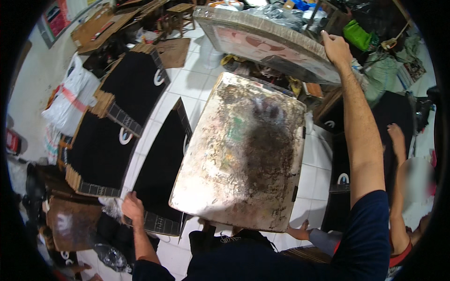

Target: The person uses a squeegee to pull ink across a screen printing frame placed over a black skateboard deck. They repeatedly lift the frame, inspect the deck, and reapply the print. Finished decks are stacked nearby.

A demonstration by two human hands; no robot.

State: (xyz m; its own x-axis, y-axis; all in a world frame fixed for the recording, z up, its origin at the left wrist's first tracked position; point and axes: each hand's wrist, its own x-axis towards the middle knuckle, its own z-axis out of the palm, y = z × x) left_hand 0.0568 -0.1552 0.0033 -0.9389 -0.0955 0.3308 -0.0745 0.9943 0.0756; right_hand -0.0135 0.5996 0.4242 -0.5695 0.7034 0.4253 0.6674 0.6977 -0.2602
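Note:
My right hand (336, 49) is closed round the upper right edge of a screen printing frame (262, 35), raised and tilted at the far side. Its mesh shows reddish and grey patches. Below it, in the middle, lies a worn printing board (239, 154), its pale top stained black, brown and green. At the lower left, my left hand (133, 207) has its fingers bent at the corner of a black fabric-covered panel (157, 164), which it seems to grip. The printing board hides the panel's right side. A crumpled whitish cloth or plastic (112, 206) is beside this hand.
Stacks of black panels (101, 152) with white arch prints stand on the left, near a white plastic bag (72, 100). More black panels (340, 178) lie at the right, where another person's arm (397, 145) reaches in. Bags and sacks (384, 70) crowd the far right.

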